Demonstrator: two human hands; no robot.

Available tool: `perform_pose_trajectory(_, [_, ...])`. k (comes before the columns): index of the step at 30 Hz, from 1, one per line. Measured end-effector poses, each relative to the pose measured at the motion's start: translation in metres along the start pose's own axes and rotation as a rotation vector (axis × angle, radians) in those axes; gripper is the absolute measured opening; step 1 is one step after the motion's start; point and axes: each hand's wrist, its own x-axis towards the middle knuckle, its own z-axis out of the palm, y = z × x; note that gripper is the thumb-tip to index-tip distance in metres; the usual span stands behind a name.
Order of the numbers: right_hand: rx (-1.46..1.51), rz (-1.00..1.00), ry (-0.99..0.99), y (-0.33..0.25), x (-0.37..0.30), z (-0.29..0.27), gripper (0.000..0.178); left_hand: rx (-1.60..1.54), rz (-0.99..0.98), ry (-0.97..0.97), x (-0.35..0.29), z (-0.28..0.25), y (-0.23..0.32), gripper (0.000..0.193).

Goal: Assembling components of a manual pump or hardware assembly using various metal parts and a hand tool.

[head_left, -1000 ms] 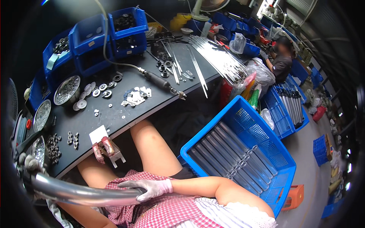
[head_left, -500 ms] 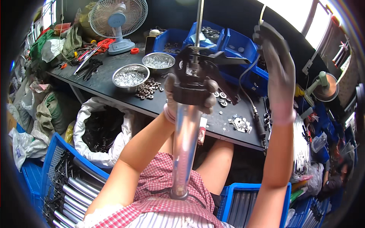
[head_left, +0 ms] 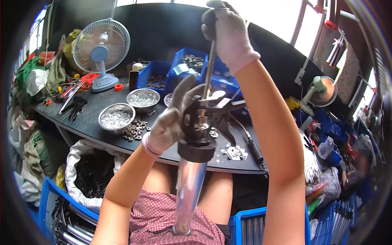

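A caulking gun [head_left: 197, 150] with a shiny metal barrel [head_left: 190, 190] stands tilted before me, its lower end resting against my checked apron. A black collar joins the barrel to the black handle and trigger. Up high, my right hand [head_left: 226, 32], gloved, is closed around the top of its long metal rod [head_left: 210, 69]. My left hand [head_left: 165, 126], also gloved, lies against the left side of the gun's head with some fingers stretched upward. The gun's frame partly hides those fingers.
Two metal bowls [head_left: 116, 130] of small shiny parts stand on the dark table [head_left: 87, 136], beside loose washers. Blue bins [head_left: 153, 67] and a fan [head_left: 101, 53] are behind. A corded tool [head_left: 255, 151] lies right. Below are a white sack [head_left: 73, 175] and blue crates [head_left: 47, 200] of tubes.
My right hand has gone from raised and spread at the right to gripping the rod's top. My left hand has loosened from around the collar and shifted up beside the gun's head.
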Motion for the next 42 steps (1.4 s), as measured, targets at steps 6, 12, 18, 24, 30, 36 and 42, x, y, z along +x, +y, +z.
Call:
perform_pose_trajectory(6, [0.027,0.05,-0.101,-0.009,0.007,0.0,0.02,-0.112,-0.068,-0.206,0.027,-0.009,-0.016,0.089])
perform_pose_trajectory(12, [-0.468,-0.246,-0.105,-0.002,-0.001,-0.023,0.028,-0.191,-0.117,-0.161,0.025,0.004,-0.026,0.084])
perform_pose_trajectory(18, [-0.364,-0.123,-0.136,0.002,-0.017,-0.02,0.03,-0.263,-0.139,-0.155,0.016,-0.005,-0.036,0.08])
perform_pose_trajectory(24, [-0.35,-0.168,-0.166,0.002,-0.035,-0.02,0.033,-0.146,-0.051,-0.153,0.013,0.0,-0.042,0.075])
perform_pose_trajectory(30, [-0.279,-0.094,-0.21,0.014,-0.055,-0.021,0.033,-0.08,-0.167,-0.05,0.007,-0.001,-0.035,0.088])
perform_pose_trajectory(36, [-0.412,0.052,-0.235,0.007,-0.084,-0.012,0.025,-0.145,-0.188,-0.108,-0.002,-0.011,-0.026,0.081])
perform_pose_trajectory(42, [-0.386,0.257,-0.303,-0.007,-0.109,-0.008,0.022,-0.317,-0.206,0.069,-0.007,-0.011,-0.029,0.072])
